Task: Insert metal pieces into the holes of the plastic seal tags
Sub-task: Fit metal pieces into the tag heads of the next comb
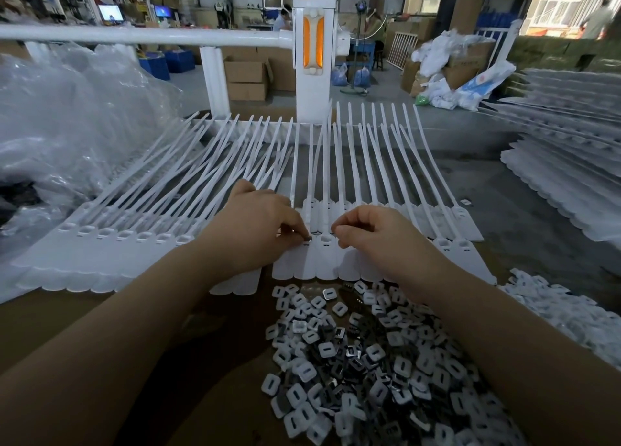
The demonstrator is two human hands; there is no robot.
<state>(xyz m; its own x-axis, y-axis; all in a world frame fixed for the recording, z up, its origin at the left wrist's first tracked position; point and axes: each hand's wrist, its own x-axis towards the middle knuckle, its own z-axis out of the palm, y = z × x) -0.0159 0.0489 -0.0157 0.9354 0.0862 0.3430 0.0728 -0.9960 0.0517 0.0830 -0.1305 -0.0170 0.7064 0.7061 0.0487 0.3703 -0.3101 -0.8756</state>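
1. Nearest me: pile of metal pieces (379, 368) on the brown table (84, 328), btwn my forearms.
2. Just beyond: my left hand (258, 230) pinches a small piece at a tag hole; my right hand (373, 233) has fingers curled, tips on the seal tags (322, 257); held item, can't tell.
3. Further: tag straps (369, 163) fan toward a white post (312, 52).

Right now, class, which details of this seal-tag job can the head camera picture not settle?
- Head view: whether the left hand holds a metal piece; its fingertips hide the spot.
- Head view: what the right hand pinches; curled fingers cover it.
- Head view: the pile of pieces is cut off by the bottom edge.
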